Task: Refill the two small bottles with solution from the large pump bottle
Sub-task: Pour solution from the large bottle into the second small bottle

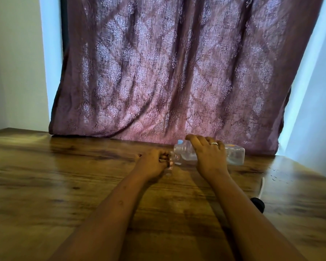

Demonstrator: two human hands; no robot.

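Pouring was under way: the right hand (208, 154) gripped the tipped big bottle (235, 154), its mouth at the small bottle (170, 162) clasped in the left hand (152, 164); next needed a steady tilt.

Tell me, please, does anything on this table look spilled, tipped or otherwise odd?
The large bottle is tipped on its side under the right hand, its open neck, with no pump on it, pointing at the small bottle held by the left hand. That suits pouring. The picture is too blurred to show any spill.

The worktop (64, 185) is seen as glossy, grained wood. The large bottle (235, 155) is clear, smooth plastic. The curtain (167, 72) behind is woven, patterned cloth.
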